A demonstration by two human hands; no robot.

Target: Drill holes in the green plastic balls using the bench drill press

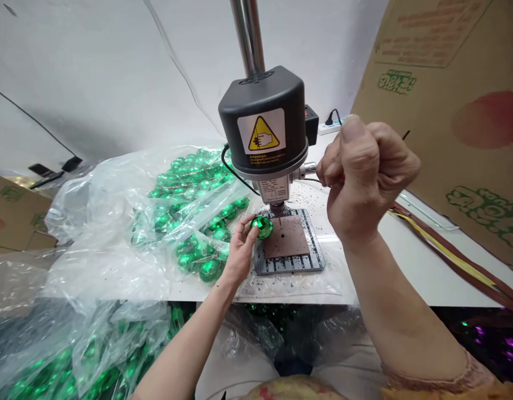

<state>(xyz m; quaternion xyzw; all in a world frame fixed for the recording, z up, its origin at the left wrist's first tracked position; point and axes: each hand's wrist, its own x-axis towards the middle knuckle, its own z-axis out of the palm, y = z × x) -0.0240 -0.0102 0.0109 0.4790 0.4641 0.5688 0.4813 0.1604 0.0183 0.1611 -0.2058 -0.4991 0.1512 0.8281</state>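
Note:
A shiny green faceted ball (pixel 262 227) is pinched between the fingers and thumb of my left hand (pixel 242 247), over the left side of the drill press base. My right hand (pixel 367 166) is closed in a fist beside the drill press head (pixel 262 125), around its feed handle; most of the handle is hidden by the fingers. Beneath the chuck (pixel 278 209), a brown board (pixel 292 241) with a dark hole lies on the slotted metal base (pixel 290 268). The ball is at the board's left edge, close to the thin drill bit.
Clear plastic bags with many green balls (pixel 190 178) cover the table's left side; more bagged balls (pixel 52 372) sit below the edge. Dark shavings are scattered around the base. A cardboard box (pixel 439 111) stands at right, near a power strip (pixel 329 129) and brown-yellow straps (pixel 448 250).

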